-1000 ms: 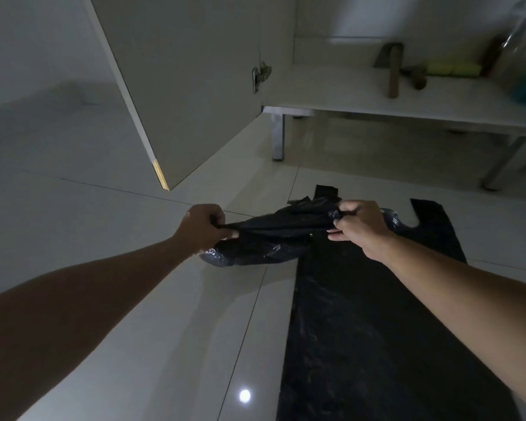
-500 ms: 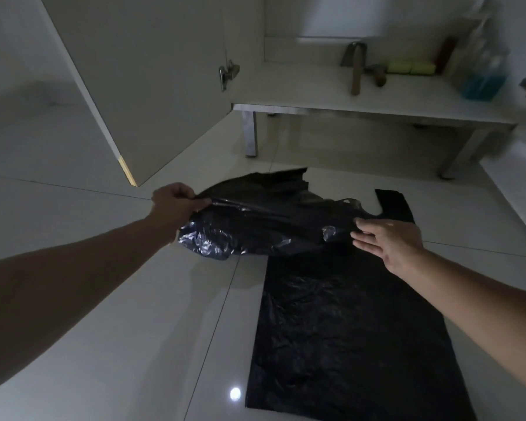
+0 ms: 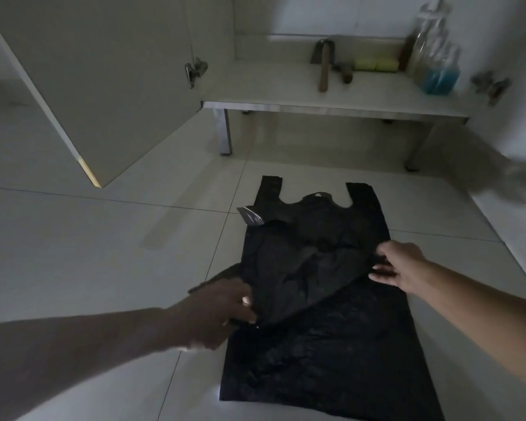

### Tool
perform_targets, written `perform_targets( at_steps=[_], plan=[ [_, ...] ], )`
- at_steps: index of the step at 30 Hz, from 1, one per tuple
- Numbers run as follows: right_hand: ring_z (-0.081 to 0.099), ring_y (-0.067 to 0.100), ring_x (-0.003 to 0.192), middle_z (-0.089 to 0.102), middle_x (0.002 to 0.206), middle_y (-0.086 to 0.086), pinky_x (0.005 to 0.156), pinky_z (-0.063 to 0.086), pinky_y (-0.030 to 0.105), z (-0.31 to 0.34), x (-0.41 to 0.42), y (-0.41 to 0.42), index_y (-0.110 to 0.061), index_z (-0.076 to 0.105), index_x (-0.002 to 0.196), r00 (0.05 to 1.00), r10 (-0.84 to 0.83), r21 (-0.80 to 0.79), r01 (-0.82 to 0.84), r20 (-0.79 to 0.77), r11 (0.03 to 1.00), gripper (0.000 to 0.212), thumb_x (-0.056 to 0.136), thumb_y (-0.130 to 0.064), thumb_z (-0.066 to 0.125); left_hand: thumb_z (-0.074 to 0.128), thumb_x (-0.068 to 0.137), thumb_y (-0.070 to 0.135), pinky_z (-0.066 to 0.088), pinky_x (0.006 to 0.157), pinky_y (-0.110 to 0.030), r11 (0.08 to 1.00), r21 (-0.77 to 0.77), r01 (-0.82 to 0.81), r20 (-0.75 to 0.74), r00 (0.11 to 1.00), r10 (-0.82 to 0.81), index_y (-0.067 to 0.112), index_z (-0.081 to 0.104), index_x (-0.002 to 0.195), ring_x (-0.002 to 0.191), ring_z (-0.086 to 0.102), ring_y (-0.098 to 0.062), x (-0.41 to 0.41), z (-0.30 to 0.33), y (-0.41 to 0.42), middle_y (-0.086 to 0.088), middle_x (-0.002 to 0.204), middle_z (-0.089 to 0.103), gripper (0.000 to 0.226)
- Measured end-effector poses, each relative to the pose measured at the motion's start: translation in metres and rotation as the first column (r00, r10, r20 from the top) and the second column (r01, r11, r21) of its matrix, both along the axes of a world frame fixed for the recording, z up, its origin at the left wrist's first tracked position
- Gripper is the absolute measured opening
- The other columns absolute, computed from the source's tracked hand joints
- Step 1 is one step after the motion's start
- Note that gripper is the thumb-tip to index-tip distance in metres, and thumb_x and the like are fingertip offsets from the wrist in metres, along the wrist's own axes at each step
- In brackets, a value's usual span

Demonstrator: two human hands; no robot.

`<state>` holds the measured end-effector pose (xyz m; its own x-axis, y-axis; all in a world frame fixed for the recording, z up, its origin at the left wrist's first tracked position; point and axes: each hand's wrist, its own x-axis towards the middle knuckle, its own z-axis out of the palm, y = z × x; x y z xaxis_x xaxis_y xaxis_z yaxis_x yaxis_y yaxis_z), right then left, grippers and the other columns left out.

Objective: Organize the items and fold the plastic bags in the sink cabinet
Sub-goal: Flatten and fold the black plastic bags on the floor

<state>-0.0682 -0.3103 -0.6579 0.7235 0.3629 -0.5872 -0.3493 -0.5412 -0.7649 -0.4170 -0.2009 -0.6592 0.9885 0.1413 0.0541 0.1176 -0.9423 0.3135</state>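
Note:
A flat black plastic bag (image 3: 325, 363) lies on the pale floor tiles, handles pointing toward the cabinet. A second, crumpled black bag (image 3: 298, 262) rests on top of its upper half. My left hand (image 3: 216, 314) pinches the lower left edge of the crumpled bag. At that bag's right edge my right hand (image 3: 398, 265) has its fingers spread and touching the plastic. The open sink cabinet's shelf (image 3: 271, 89) lies beyond, in dim light.
The cabinet door (image 3: 110, 86) stands open at the left, its corner low near the floor. On the shelf are a wooden-handled tool (image 3: 325, 68), yellow sponges (image 3: 375, 64) and a clear bottle with blue liquid (image 3: 438, 71). Metal legs (image 3: 224, 132) hold the shelf above the floor.
The crumpled bag was lifted and stretched between both hands; now it has come down onto the flat bag. My left hand moved toward me and right; my right hand let go and spread out.

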Motion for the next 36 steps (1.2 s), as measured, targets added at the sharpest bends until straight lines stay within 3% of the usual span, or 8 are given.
perform_targets(
  at_steps=[5, 7, 10, 13, 15, 19, 26, 36],
  plan=[
    [0.055, 0.037, 0.112, 0.053, 0.13, 0.012, 0.082, 0.054, 0.049, -0.016, -0.005, -0.01, -0.011, 0.05, 0.134, 0.974, 0.21, -0.209, -0.19, 0.079, 0.959, 0.058, 0.086, -0.041, 0.066, 0.058, 0.079, 0.011, -0.002, 0.117, -0.036, 0.987, -0.038, 0.159, -0.414, 0.896, -0.16, 0.039, 0.033, 0.146, 0.147, -0.004, -0.013, 0.017, -0.015, -0.033, 0.006, 0.161, -0.001, 0.077],
    [0.052, 0.037, 0.118, 0.05, 0.134, 0.013, 0.093, 0.05, 0.043, -0.024, -0.013, -0.011, -0.012, 0.046, 0.138, 0.791, 0.494, -0.436, -0.325, 0.362, 0.839, 0.07, 0.082, -0.05, 0.066, 0.056, 0.079, 0.008, -0.009, 0.116, -0.037, 0.982, -0.079, 0.173, -0.484, 0.854, -0.189, 0.041, 0.019, 0.15, 0.146, -0.015, -0.01, 0.026, -0.017, -0.037, 0.012, 0.16, -0.016, 0.086],
    [0.054, 0.028, 0.112, 0.055, 0.117, 0.004, 0.088, 0.047, 0.035, -0.022, -0.042, -0.011, -0.019, 0.059, 0.115, 0.363, 0.724, -0.549, -0.479, 0.587, 0.685, 0.044, 0.088, -0.054, 0.058, 0.056, 0.086, 0.006, 0.0, 0.115, -0.024, 0.984, -0.171, 0.051, -0.426, 0.897, -0.121, 0.029, 0.024, 0.149, 0.147, 0.003, -0.01, 0.04, -0.021, -0.046, 0.009, 0.162, -0.002, 0.075],
    [0.06, 0.026, 0.104, 0.057, 0.112, 0.002, 0.085, 0.05, 0.037, -0.018, -0.072, -0.005, -0.023, 0.055, 0.115, 0.263, 0.81, -0.609, -0.549, 0.524, 0.572, 0.06, 0.083, -0.073, 0.047, 0.05, 0.091, 0.021, 0.024, 0.114, -0.021, 0.948, -0.261, -0.183, -0.256, 0.96, 0.115, 0.017, 0.045, 0.133, 0.138, 0.034, -0.017, 0.047, -0.025, -0.047, 0.001, 0.155, 0.03, 0.043],
    [0.059, 0.029, 0.108, 0.055, 0.12, 0.005, 0.088, 0.051, 0.039, -0.018, -0.082, -0.003, -0.02, 0.044, 0.131, 0.204, 0.895, -0.72, -0.536, 0.396, 0.441, 0.075, 0.079, -0.072, 0.056, 0.051, 0.09, 0.035, 0.016, 0.12, -0.036, 0.977, -0.067, -0.205, -0.308, 0.935, 0.175, 0.014, 0.039, 0.139, 0.144, 0.022, -0.022, 0.051, -0.035, -0.038, -0.005, 0.158, 0.021, 0.055],
    [0.067, 0.024, 0.091, 0.068, 0.101, 0.006, 0.08, 0.057, 0.033, -0.019, -0.076, -0.011, -0.01, 0.061, 0.115, 0.226, 0.925, -0.686, -0.622, 0.306, 0.378, 0.043, 0.076, -0.021, 0.077, 0.044, 0.09, 0.062, -0.008, 0.118, -0.047, 0.958, 0.21, -0.193, -0.608, 0.742, 0.283, 0.012, 0.0, 0.153, 0.148, -0.012, -0.028, 0.053, -0.051, -0.017, -0.01, 0.16, -0.013, 0.092],
    [0.064, 0.019, 0.072, 0.067, 0.081, 0.004, 0.071, 0.054, 0.035, -0.011, -0.018, -0.059, -0.01, 0.073, 0.086, 0.227, 0.584, -0.393, -0.549, 0.78, 0.738, 0.015, 0.075, -0.016, 0.082, 0.02, 0.089, 0.073, -0.006, 0.118, -0.052, 0.904, 0.239, -0.354, -0.622, 0.659, 0.423, 0.007, -0.011, 0.152, 0.147, -0.015, -0.031, 0.052, -0.068, -0.008, -0.013, 0.159, -0.018, 0.097],
    [0.065, 0.016, 0.044, 0.056, 0.108, -0.002, 0.046, 0.053, 0.024, -0.049, -0.043, -0.155, -0.013, 0.064, 0.104, 0.651, 0.669, -0.476, -0.489, 0.359, 0.731, 0.024, 0.083, -0.012, 0.076, 0.032, 0.093, 0.064, 0.001, 0.118, -0.054, 0.848, 0.337, -0.41, -0.5, 0.685, 0.53, 0.009, -0.012, 0.152, 0.146, -0.013, -0.036, 0.056, -0.077, -0.016, -0.015, 0.158, -0.022, 0.092]
  ],
)
